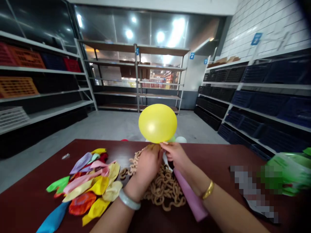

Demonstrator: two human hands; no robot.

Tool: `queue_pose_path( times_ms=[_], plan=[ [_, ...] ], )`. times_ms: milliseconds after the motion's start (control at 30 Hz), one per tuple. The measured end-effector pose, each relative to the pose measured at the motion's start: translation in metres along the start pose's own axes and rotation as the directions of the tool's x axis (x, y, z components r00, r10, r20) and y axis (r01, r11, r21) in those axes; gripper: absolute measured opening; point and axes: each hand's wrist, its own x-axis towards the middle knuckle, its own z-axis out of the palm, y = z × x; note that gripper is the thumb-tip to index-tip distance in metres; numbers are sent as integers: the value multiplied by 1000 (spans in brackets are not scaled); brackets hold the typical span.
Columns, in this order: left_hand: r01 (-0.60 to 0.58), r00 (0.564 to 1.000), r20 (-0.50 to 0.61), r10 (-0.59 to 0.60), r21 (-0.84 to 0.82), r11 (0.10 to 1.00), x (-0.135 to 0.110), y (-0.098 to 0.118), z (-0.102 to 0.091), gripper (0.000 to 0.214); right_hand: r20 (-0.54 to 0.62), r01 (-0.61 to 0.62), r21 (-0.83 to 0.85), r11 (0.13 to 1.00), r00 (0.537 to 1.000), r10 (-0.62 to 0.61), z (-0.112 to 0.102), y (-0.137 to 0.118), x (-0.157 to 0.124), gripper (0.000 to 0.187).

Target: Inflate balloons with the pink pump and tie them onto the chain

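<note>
A blown-up yellow balloon (157, 123) stands above the table's far edge, with both hands at its neck. My left hand (149, 163) is closed, back of the hand toward me, fingers curled at the balloon's base. My right hand (176, 153) pinches the neck between thumb and fingers from the right. Below my hands lies a heap of light brown, curly ring-like pieces (165, 189). A pink-purple tube (190, 197) with a whitish end lies under my right forearm. Many limp balloons of mixed colours, among them an orange balloon (82, 203), are piled to the left.
The dark red table (213, 168) carries a green-and-clear plastic bag (288, 173) and a blurred-out flat object (254, 192) at right. Past its far edge, a pale round balloon (181, 139) shows. Shelves with crates (19, 86) line the sides; a rack (137, 77) stands behind.
</note>
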Motion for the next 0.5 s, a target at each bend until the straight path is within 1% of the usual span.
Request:
queue_pose_path(
  times_ms=[67, 167, 267, 333, 400, 433, 500],
  plan=[
    [43, 999, 12, -43, -1, 999, 0, 0, 0, 22, 17, -53, 38, 998, 998, 52, -6, -1, 14, 40],
    [120, 993, -12, -120, -23, 992, 0, -7, -2, 23, -33, -118, 33, 993, 992, 119, -15, -6, 52, 31],
    [166, 985, -37, -167, -35, 985, 1, -14, -2, 22, -70, -178, -43, 983, 982, 175, -22, -9, 93, 28],
    [167, 984, -58, -171, -59, 984, 1, -18, -2, 21, -79, -222, -120, 968, 974, 214, -23, -8, 111, 31],
    [163, 980, -101, -173, -105, 981, 0, -22, -1, 18, -82, -232, -207, 950, 972, 219, -20, -6, 118, 32],
    [158, 976, -131, -175, -131, 979, 0, -24, -1, 17, -76, -217, -249, 944, 976, 204, -15, -4, 118, 31],
    [145, 964, -196, -181, -181, 973, 0, -26, -2, 17, -43, -143, -306, 941, 990, 137, 0, -1, 113, 26]
  ],
)
